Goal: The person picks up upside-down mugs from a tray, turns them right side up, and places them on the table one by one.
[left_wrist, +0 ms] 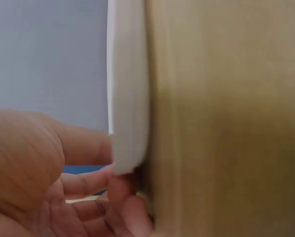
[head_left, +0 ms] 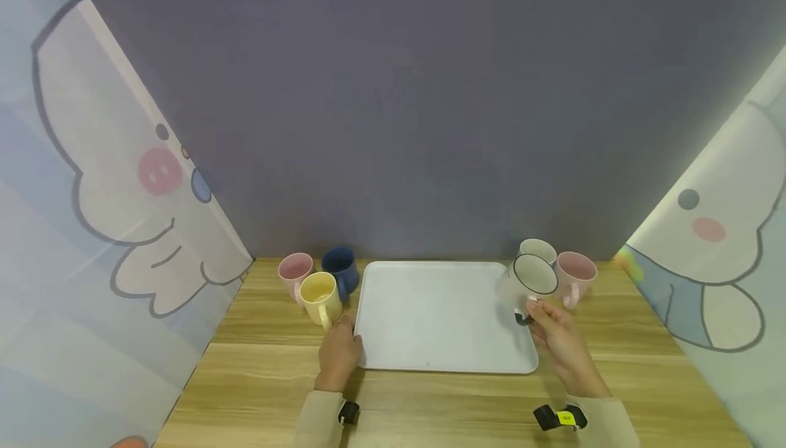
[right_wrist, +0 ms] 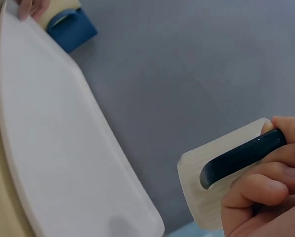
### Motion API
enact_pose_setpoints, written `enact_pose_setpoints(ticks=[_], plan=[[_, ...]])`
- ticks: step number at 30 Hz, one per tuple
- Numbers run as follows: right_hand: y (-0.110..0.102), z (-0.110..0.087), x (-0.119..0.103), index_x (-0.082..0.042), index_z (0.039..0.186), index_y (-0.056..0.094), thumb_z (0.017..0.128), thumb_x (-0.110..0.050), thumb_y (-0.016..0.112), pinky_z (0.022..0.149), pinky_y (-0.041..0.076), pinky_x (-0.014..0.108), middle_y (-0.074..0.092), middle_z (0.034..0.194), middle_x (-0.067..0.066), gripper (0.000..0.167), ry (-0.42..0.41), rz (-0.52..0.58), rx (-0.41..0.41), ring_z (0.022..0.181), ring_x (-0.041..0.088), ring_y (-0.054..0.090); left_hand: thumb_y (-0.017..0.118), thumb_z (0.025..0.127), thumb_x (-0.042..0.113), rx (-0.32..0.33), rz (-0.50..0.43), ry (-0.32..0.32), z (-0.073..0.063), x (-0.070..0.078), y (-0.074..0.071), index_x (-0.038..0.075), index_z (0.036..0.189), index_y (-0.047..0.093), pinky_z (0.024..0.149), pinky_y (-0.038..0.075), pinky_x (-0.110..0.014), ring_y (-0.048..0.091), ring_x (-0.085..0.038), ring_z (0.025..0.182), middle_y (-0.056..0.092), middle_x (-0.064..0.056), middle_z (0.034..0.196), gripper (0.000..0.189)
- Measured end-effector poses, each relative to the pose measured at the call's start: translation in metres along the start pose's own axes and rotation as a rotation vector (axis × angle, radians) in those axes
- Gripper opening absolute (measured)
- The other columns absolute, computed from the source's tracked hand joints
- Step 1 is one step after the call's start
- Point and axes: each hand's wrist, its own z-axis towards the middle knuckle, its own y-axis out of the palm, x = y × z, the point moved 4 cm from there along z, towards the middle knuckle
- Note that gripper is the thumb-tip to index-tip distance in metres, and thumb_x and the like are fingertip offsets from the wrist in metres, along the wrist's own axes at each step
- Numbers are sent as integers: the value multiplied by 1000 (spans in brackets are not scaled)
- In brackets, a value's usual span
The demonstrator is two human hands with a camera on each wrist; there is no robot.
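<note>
My right hand (head_left: 557, 340) grips a white mug (head_left: 529, 279) with a dark rim by its dark handle (right_wrist: 241, 157). The mug is raised and tilted over the right end of a white rectangular tray (head_left: 439, 315). At the tray's left edge, my left hand (head_left: 340, 354) pinches the rim (left_wrist: 130, 89); its thumb lies on the upper side and the fingers curl at the outer side. Just beyond that hand stand a yellow mug (head_left: 321, 292), a pink mug (head_left: 296, 269) and a dark blue mug (head_left: 340, 267).
Behind the held mug are another white mug (head_left: 537, 249) and a second pink mug (head_left: 577, 272), right of the tray. A grey wall (head_left: 393, 107) closes off the back of the wooden table (head_left: 442, 410). Cartoon-printed cloths (head_left: 706, 257) hang at both sides.
</note>
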Motion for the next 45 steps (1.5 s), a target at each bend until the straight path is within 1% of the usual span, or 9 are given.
enact_pose_setpoints(ticks=[2, 5, 8, 12, 18, 21, 30, 34, 45], plan=[[-6, -2, 2, -11, 87, 63, 107, -22, 55, 66, 45, 17, 56, 78, -13, 24, 52, -87, 45, 73, 0, 55, 69, 83, 2, -5, -32, 4, 1, -4, 1, 3, 92, 64, 56, 50, -50, 67, -39, 69, 69, -17, 83, 10], [-15, -4, 6, -9, 88, 60, 106, -29, 56, 79, 50, 17, 57, 88, -13, 27, 108, -188, 79, 87, 2, 58, 68, 85, 2, -22, -71, -6, 1, -9, 0, 3, 94, 65, 56, 49, -48, 66, -35, 68, 69, -14, 82, 10], [-23, -7, 9, -10, 85, 56, 107, -33, 55, 68, 42, 20, 48, 77, -12, 32, 132, -271, 102, 76, 2, 51, 68, 85, 1, -30, -87, 9, 3, -10, -1, 1, 95, 64, 57, 50, -48, 65, -34, 68, 68, -14, 80, 11], [-35, -10, 12, -11, 81, 50, 107, -36, 54, 59, 26, 35, 34, 66, -10, 36, 146, -331, 143, 60, 6, 34, 68, 85, 0, -38, -97, 31, 4, -9, 1, 0, 96, 63, 61, 52, -49, 66, -36, 71, 67, -15, 82, 12], [-50, -14, 17, -13, 81, 50, 107, -38, 52, 59, 31, 26, 34, 68, -11, 36, 189, -396, 181, 61, 5, 35, 68, 82, -1, -10, -92, 82, 5, -9, 4, 1, 92, 60, 62, 51, -52, 66, -37, 71, 66, -15, 81, 12], [-55, -13, 20, -13, 79, 50, 108, -36, 51, 56, 32, 27, 33, 65, -11, 36, 187, -415, 185, 59, 5, 35, 68, 81, -2, 3, -76, 103, 5, -9, 4, 2, 90, 58, 61, 50, -52, 65, -37, 70, 65, -15, 79, 13], [-68, -11, 29, -11, 85, 56, 108, -36, 51, 59, 36, 24, 36, 65, -13, 34, 198, -487, 211, 61, 4, 38, 68, 84, -3, -24, -70, 90, 4, -6, 4, 3, 93, 57, 61, 51, -51, 67, -41, 72, 66, -18, 81, 15], [-68, -10, 33, -11, 81, 56, 107, -33, 52, 57, 37, 23, 37, 63, -14, 35, 192, -509, 237, 60, 4, 40, 68, 84, -3, -24, -73, 101, 3, -5, 3, 2, 93, 57, 61, 50, -50, 66, -39, 71, 65, -17, 80, 16], [-69, -7, 35, -10, 85, 61, 107, -33, 54, 59, 38, 24, 39, 64, -13, 32, 226, -546, 243, 63, 5, 40, 68, 84, -3, -36, -79, 100, 3, -7, 5, 4, 91, 54, 57, 47, -46, 63, -34, 68, 63, -15, 76, 17]])
